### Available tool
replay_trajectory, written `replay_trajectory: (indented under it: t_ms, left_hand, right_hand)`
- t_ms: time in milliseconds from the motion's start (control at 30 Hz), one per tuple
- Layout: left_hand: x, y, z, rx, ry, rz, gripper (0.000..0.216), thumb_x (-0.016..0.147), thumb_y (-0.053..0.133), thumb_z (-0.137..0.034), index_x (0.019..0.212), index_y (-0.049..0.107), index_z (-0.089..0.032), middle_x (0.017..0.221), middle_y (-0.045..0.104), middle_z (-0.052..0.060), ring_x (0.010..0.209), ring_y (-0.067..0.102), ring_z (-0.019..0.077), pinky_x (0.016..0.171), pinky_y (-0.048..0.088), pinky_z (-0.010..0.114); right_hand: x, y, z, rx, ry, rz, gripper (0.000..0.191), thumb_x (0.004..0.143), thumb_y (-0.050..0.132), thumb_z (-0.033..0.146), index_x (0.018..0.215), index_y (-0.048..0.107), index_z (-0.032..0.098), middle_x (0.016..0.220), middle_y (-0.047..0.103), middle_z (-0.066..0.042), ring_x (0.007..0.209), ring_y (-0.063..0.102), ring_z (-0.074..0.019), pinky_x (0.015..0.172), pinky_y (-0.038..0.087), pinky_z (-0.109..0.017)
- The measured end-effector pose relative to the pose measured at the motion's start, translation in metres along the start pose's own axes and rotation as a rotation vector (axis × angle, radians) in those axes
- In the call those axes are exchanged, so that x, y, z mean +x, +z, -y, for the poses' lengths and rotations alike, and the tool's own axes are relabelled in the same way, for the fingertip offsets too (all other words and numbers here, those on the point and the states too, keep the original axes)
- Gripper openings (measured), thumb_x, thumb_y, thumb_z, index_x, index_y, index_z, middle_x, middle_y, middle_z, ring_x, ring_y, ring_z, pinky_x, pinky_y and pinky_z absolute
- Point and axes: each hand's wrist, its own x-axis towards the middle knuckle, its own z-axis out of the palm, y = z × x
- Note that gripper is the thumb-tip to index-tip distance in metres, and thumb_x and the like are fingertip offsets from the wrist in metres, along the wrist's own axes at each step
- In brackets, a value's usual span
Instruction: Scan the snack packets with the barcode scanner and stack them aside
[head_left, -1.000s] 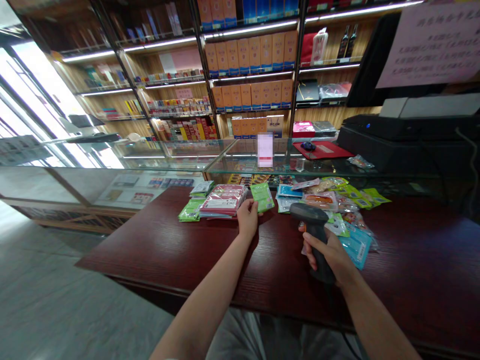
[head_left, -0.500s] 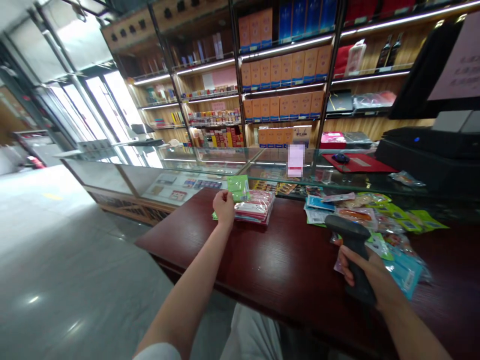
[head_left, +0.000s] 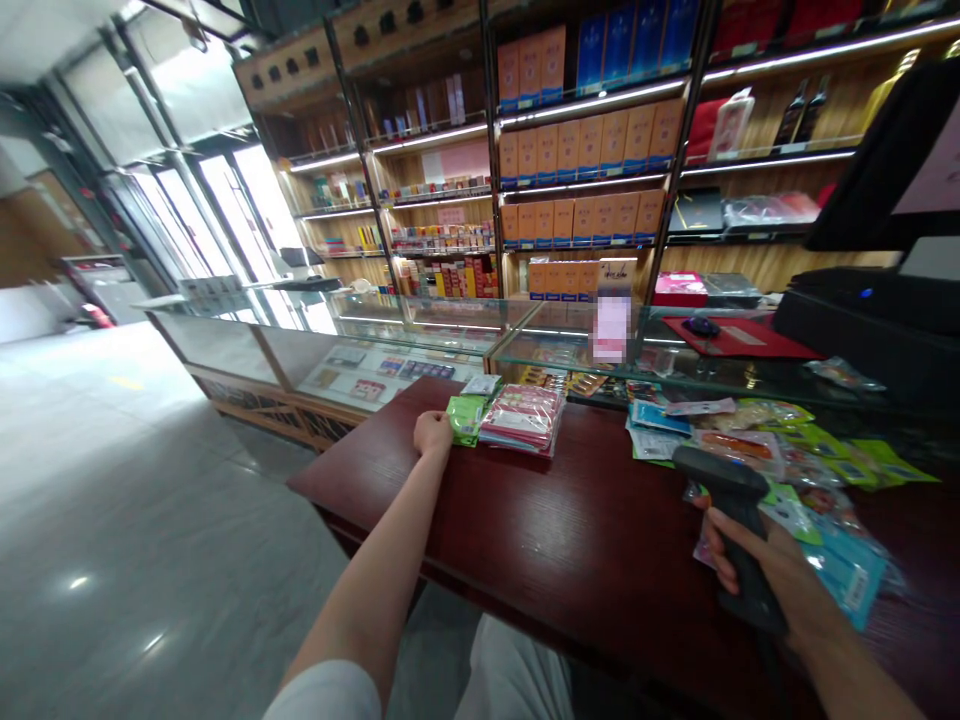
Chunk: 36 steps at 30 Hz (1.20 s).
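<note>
My left hand is closed at the edge of a green packet, low over the left end of the dark wooden table. Right beside that packet lies a stack of red and white packets in clear wrap. A pale packet shows behind the green one. My right hand is wrapped round the handle of a black barcode scanner. The scanner's head is above a spread of snack packets, among them a blue packet and a lime-green packet.
A glass display counter runs behind the table. On its right stand a black monitor, a red mat with a mouse, and a dark machine. Shelves with orange boxes line the wall. Grey floor lies to the left.
My left hand has lowered the green packet from above the red and white stack to the tabletop on its left. My right hand still holds the scanner. The view has shifted slightly left.
</note>
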Motion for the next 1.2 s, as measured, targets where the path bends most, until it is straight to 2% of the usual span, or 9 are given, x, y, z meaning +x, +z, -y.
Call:
replay_trajectory:
  t_ms: [233,467,600,767,933,1200]
  left_hand:
    - [-0.019,-0.004,-0.015,0.257,0.038,-0.054,0.035,0.085,0.046,-0.032,0.102,0.074,-0.018,0.105,0.067,0.020,0.100,0.059,0.0331,0.083,0.044,0.042]
    - [-0.027,-0.013,-0.025,0.210,0.144,-0.100,0.031,0.088,0.047,-0.031,0.107,0.069,-0.020,0.110,0.061,0.017,0.107,0.051,0.0315,0.090,0.040,0.044]
    - [-0.039,-0.024,-0.047,0.165,0.263,-0.123,0.029,0.088,0.046,-0.030,0.107,0.067,-0.021,0.112,0.059,0.014,0.111,0.047,0.0310,0.093,0.037,0.044]
    - [-0.078,-0.027,-0.089,0.094,0.493,-0.115,0.027,0.088,0.047,-0.029,0.107,0.066,-0.023,0.111,0.059,0.010,0.112,0.046,0.0296,0.095,0.035,0.043]
    - [-0.135,-0.003,-0.122,-0.030,0.792,0.044,0.026,0.090,0.047,-0.026,0.107,0.065,-0.023,0.109,0.058,0.009,0.108,0.048,0.0260,0.098,0.035,0.041]
    - [-0.228,0.066,-0.157,-0.078,1.164,0.423,0.023,0.090,0.049,-0.027,0.108,0.063,-0.023,0.108,0.060,0.007,0.107,0.049,0.0234,0.094,0.039,0.039]
  right_hand:
    - [-0.002,0.002,0.003,0.004,0.010,0.010,0.044,0.065,0.083,0.042,0.094,0.060,0.020,0.052,0.055,0.006,0.034,0.046,-0.0090,0.027,0.039,-0.018]
    - [-0.001,-0.001,0.000,-0.006,-0.009,0.021,0.044,0.066,0.082,0.045,0.095,0.061,0.020,0.054,0.055,0.006,0.035,0.044,-0.0086,0.028,0.037,-0.018]
    - [0.001,-0.002,-0.002,0.007,-0.021,0.027,0.044,0.066,0.082,0.045,0.095,0.061,0.020,0.054,0.055,0.006,0.035,0.045,-0.0089,0.028,0.037,-0.018]
    - [-0.003,0.002,0.008,0.059,-0.064,0.049,0.040,0.067,0.083,0.042,0.091,0.062,0.017,0.054,0.055,0.006,0.036,0.045,-0.0079,0.029,0.038,-0.017]
    - [-0.005,-0.003,0.022,0.082,-0.099,-0.034,0.039,0.066,0.084,0.038,0.091,0.063,0.017,0.053,0.057,0.006,0.036,0.048,-0.0085,0.030,0.040,-0.018]
    - [-0.006,-0.028,0.027,0.165,-0.146,-0.075,0.035,0.069,0.082,0.036,0.092,0.062,0.019,0.054,0.058,0.007,0.037,0.049,-0.0075,0.031,0.041,-0.016]
